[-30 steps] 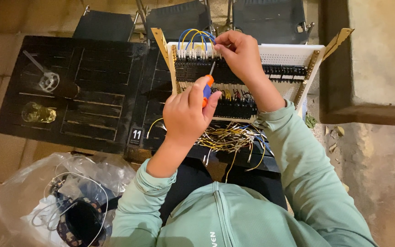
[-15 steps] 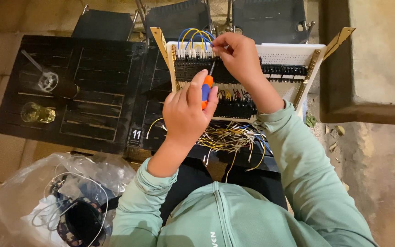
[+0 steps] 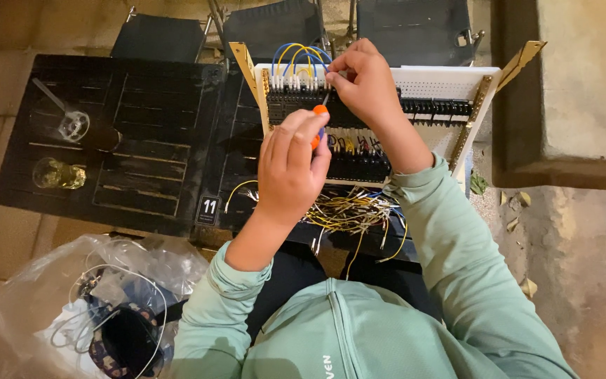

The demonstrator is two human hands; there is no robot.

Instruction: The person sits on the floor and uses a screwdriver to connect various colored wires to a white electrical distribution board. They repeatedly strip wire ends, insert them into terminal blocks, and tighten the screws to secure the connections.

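Moved: almost nothing since a second ago; my left hand [image 3: 290, 165] has kept its grip on the screwdriver [image 3: 318, 125] in front of the board [image 3: 429, 91], and my right hand [image 3: 365, 81] has stayed up at the top row.
Left fingers: wrapped shut round the screwdriver's orange-and-blue handle, thumb side toward the board (only a bit of handle shows between them).
Screwdriver: upright, its thin shaft pointing up from my fist to the terminal strip [image 3: 435, 107], the tip just under my right fingers.
Right fingers: pinched narrow at the top of the board, right where the blue and yellow wires [image 3: 301, 56] loop into the white terminals; whether they grip a wire I cannot tell.
Board: white perforated panel with black terminal rows, leaning back on brass-coloured side brackets, straight ahead of me on the dark slatted worktop [image 3: 142, 140].
Loose wires [image 3: 348, 210]: a tangle of yellow and white leads lying on the worktop just below the board, between my forearms.
Left of the worktop: a clear glass [image 3: 56, 174] and a second glass [image 3: 71, 125] with a stick in it, well apart from my hands.
Bag [image 3: 57, 309]: clear plastic, on the floor near my left elbow, with white cable and dark things inside.
Sleeves: pale green, both pushed toward the board.
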